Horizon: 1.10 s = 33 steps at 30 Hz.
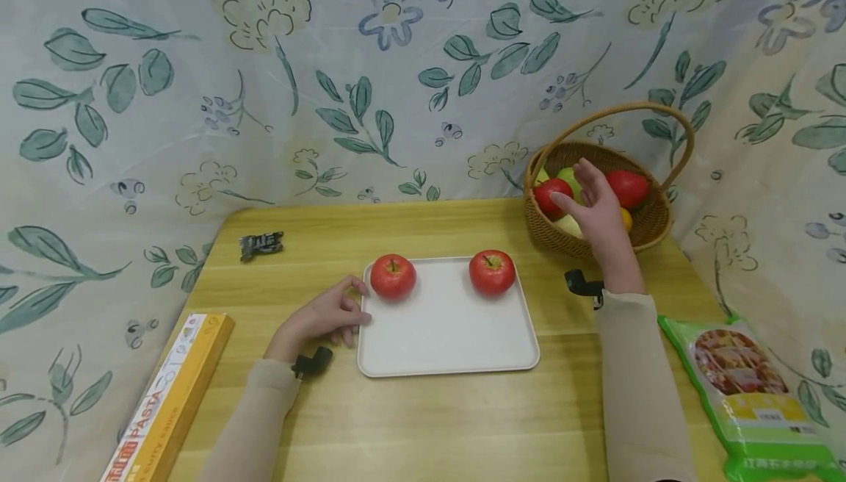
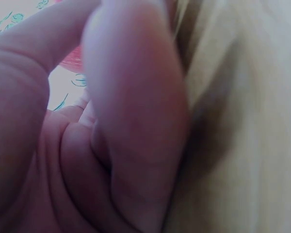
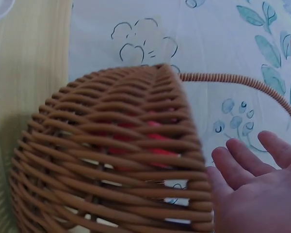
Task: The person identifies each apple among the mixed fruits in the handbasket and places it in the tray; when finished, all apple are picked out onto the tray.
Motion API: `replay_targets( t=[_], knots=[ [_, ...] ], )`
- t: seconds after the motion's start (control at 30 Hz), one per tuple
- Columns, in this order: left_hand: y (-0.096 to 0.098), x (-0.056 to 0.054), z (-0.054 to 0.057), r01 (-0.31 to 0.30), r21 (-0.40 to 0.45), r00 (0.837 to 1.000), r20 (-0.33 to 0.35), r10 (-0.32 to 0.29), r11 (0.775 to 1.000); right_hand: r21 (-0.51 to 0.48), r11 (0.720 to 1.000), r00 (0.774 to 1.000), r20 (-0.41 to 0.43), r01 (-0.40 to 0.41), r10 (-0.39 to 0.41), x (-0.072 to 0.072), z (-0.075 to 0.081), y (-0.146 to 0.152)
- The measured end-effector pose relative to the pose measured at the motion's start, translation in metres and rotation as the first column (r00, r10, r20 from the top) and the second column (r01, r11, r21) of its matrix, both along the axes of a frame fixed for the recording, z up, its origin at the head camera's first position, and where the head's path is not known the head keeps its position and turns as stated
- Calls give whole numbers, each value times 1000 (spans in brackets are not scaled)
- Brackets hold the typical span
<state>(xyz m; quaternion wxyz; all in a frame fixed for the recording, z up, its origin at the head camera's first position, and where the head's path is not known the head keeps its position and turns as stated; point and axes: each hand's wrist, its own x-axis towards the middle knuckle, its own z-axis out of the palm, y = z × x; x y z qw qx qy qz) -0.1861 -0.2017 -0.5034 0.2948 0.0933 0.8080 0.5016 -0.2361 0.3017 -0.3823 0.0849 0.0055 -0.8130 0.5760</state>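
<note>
My right hand (image 1: 598,214) is over the wicker basket (image 1: 551,236), fingers spread and holding nothing. In the right wrist view, its fingers (image 3: 242,162) reach past the basket's rim. Inside the basket are a red apple (image 1: 550,203), another red fruit (image 1: 628,188) and green fruit (image 1: 570,179). My left hand (image 1: 320,314) rests at the left edge of a white tray (image 1: 449,331), its fingers loosely bent and fingertips right at the rim. On the tray sit a left red apple (image 1: 393,278) and a right red apple (image 1: 492,273).
A black wrapped packet (image 1: 261,245) lies at the table's back left. A yellow pasta box (image 1: 175,394) is along the left side. On the right lies a green food bag (image 1: 753,394). Floral cloth (image 1: 396,85) hangs behind the wooden table (image 1: 449,423).
</note>
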Motion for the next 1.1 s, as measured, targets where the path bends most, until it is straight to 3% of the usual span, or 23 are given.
replay_targets(
  t=[0.47,0.83,1.1],
  knots=[
    [0,1,1,17,14,1000,-25,-17,1000,143,989,992,128,-22,4,-34,-9,9],
    [1,2,1,11,10,1000,-28,-11,1000,191,977,974,220,-95,51,-46,-9,9],
    [1,1,0,13,10,999,-29,-13,1000,234,967,962,272,-102,35,-51,-13,11]
  ],
)
